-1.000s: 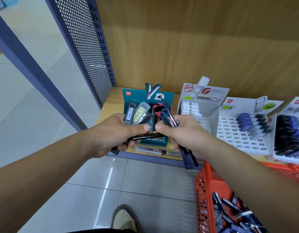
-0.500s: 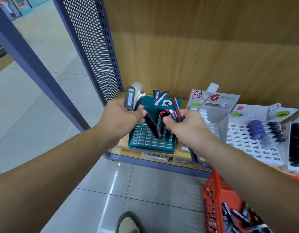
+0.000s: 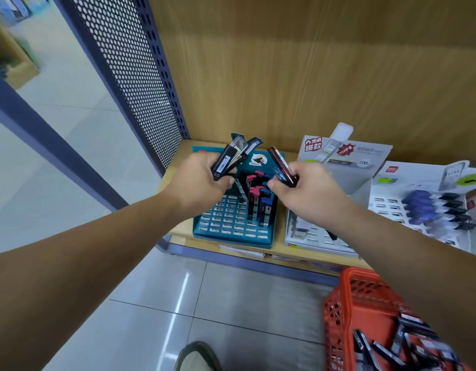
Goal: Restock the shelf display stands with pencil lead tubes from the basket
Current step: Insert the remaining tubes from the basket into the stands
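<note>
Looking down at a low wooden shelf [image 3: 178,228] in a shop, with two bare forearms reaching in from the lower corners. At centre frame the left hand [image 3: 196,180] has its grip closed around a small fan of tubes [image 3: 226,163], dark with white labels, their ends sticking up and to the right past the knuckles; it likely serves as a reserve to feed from. Just right of it, not touching, the right hand [image 3: 309,191] pinches some dark red tubes [image 3: 283,167] between thumb and fingers, count unclear. They tilt up to the left, seemingly so one can be turned end-down for a slot. Both hands hover over a teal stand [image 3: 231,226], a sloped grid of slots on the shelf. A cluster of standing tubes [image 3: 255,202] with pink and blue caps fills its upper right, while most front slots look empty, so restocking here appears far from finished. To its right sit a white stand [image 3: 319,236] and, at the right edge, a third stand [image 3: 392,207] holding purple and black tubes. In the lower right corner an orange basket [image 3: 365,298] sits under the right forearm, with blurred loose tubes [image 3: 384,349] inside. A perforated blue panel [image 3: 129,76] closes the shelf's left end, and a shoe [image 3: 196,357] shows at the bottom edge.
</note>
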